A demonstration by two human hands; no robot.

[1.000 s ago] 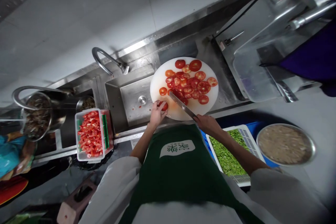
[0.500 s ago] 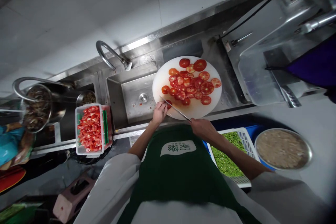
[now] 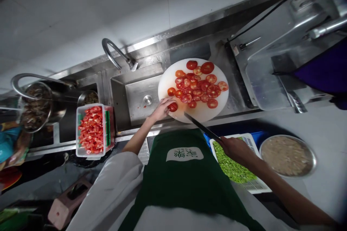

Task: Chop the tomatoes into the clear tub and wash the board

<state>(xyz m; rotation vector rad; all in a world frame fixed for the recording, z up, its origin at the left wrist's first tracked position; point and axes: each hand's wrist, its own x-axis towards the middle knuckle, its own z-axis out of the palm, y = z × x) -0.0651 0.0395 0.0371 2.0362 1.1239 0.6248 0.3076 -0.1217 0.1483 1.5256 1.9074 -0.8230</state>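
A round white cutting board (image 3: 166, 75) lies over the right side of the sink, with many tomato slices (image 3: 199, 86) spread on it. My left hand (image 3: 162, 109) is at the board's near left edge, its fingers around the left side of a red tomato piece (image 3: 172, 107). My right hand (image 3: 233, 148) is closed around the handle of a kitchen knife (image 3: 202, 126). The blade points up and left, its tip over the board's near part, apart from the tomato.
Left of the sink basin (image 3: 138, 97) stands a plastic tub of cut tomato (image 3: 93, 130). Faucets (image 3: 115, 52) arch over the sinks. To my right are a white basket of chopped greens (image 3: 234, 162) and a metal bowl (image 3: 287, 155). A clear plastic bin (image 3: 260, 75) stands farther right.
My right hand has drawn the knife right and back, away from the tomato. My left hand has shifted slightly left and up, its fingers less curled, uncovering more of the tomato.
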